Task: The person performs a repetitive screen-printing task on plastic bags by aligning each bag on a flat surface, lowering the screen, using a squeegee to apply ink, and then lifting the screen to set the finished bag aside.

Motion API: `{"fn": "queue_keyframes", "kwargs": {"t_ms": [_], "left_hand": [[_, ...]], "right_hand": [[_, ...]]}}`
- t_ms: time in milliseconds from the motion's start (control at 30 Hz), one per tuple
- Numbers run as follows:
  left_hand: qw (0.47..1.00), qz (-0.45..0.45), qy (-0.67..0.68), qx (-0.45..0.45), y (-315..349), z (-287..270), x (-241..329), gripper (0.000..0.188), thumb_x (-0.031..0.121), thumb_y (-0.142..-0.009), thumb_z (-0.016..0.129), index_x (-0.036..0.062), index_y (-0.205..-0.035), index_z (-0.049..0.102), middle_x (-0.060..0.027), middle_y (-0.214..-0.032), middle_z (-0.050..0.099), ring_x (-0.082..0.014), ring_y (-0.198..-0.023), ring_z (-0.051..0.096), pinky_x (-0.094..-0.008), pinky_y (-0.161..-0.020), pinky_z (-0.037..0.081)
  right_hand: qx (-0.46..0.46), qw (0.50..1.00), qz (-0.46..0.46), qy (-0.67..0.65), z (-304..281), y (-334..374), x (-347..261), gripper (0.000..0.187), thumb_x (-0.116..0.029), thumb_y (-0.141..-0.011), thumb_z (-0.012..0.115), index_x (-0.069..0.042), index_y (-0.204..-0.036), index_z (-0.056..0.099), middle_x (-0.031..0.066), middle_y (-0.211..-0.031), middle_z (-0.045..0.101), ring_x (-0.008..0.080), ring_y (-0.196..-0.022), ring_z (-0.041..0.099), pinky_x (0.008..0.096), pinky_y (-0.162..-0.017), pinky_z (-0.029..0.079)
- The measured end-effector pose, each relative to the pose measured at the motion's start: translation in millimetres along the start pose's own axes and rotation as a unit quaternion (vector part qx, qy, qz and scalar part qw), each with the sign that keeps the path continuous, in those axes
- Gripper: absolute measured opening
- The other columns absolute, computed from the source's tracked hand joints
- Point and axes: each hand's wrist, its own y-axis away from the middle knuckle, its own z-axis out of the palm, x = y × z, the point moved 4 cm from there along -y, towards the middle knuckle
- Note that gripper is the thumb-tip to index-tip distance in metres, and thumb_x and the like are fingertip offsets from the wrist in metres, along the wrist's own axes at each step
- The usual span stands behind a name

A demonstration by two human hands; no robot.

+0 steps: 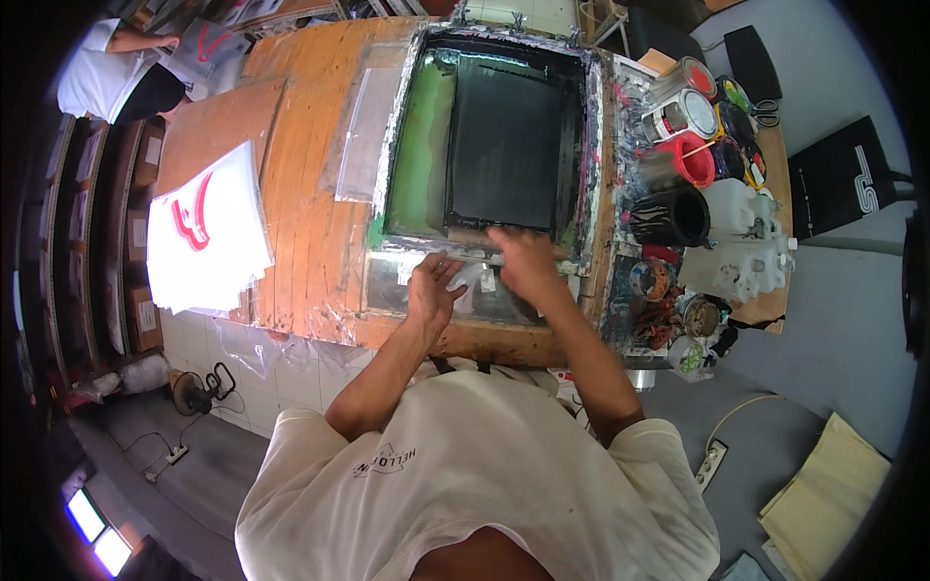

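A screen printing frame [591, 145] lies on the wooden worktable, its green mesh [417, 160] carrying a broad dark rectangle of black ink [506, 145]. My right hand [526, 266] is closed on a squeegee [469, 235], whose visible part lies across the near end of the inked area. The rest of the squeegee is hidden by the fingers. At the near edge of the frame is my left hand [433, 290], its fingers loosely bent and apart, with nothing seen in them. Under the near edge lies a clear sheet [387, 281] with small white tape pieces [487, 280].
A stack of white sheets with red print [228, 257] lies on the wooden table [310, 261] at left. Ink cans [683, 114], a red tub [690, 160], a black pot [678, 218] and plastic jugs [746, 257] crowd the right. Another person [102, 73] stands at far left, beside shelving [111, 213].
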Motion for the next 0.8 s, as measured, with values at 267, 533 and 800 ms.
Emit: {"fn": "queue_keyframes", "kwargs": {"t_ms": [267, 533, 800], "left_hand": [[1.000, 0.010, -0.021, 0.021, 0, 0, -1, 0.042, 0.025, -0.096, 0.051, -0.0012, -0.128, 0.047, -0.0190, -0.141, 0.045, -0.0315, -0.133, 0.046, -0.0591, -0.103, 0.041], [0.999, 0.024, -0.020, 0.026, 2, -4, -4, 0.031, 0.025, -0.097, 0.049, 0.0048, -0.121, 0.050, -0.0197, -0.138, 0.045, -0.0340, -0.129, 0.049, -0.0600, -0.103, 0.042], [0.998, 0.019, 0.032, 0.052, 15, 8, 6, 0.019, 0.017, -0.090, 0.060, 0.0113, -0.104, 0.048, -0.0071, -0.113, 0.057, -0.0259, -0.119, 0.056, -0.0536, -0.096, 0.044]], "right_hand": [[0.253, 0.964, -0.044, 0.062, 24, -33, 10, 0.062, 0.005, -0.071, 0.067, -0.010, -0.130, 0.060, 0.0128, -0.124, 0.067, 0.0334, -0.117, 0.062, 0.0567, -0.101, 0.039], [0.278, 0.956, -0.007, 0.089, -49, -196, 73, 0.054, 0.000, -0.074, 0.070, -0.013, -0.125, 0.064, 0.0112, -0.118, 0.070, 0.0326, -0.117, 0.062, 0.0576, -0.099, 0.042], [0.165, 0.986, 0.007, 0.025, -117, -253, 99, 0.044, -0.007, -0.084, 0.066, -0.016, -0.127, 0.068, 0.0203, -0.107, 0.073, 0.0394, -0.104, 0.069, 0.0556, -0.098, 0.051]]}}
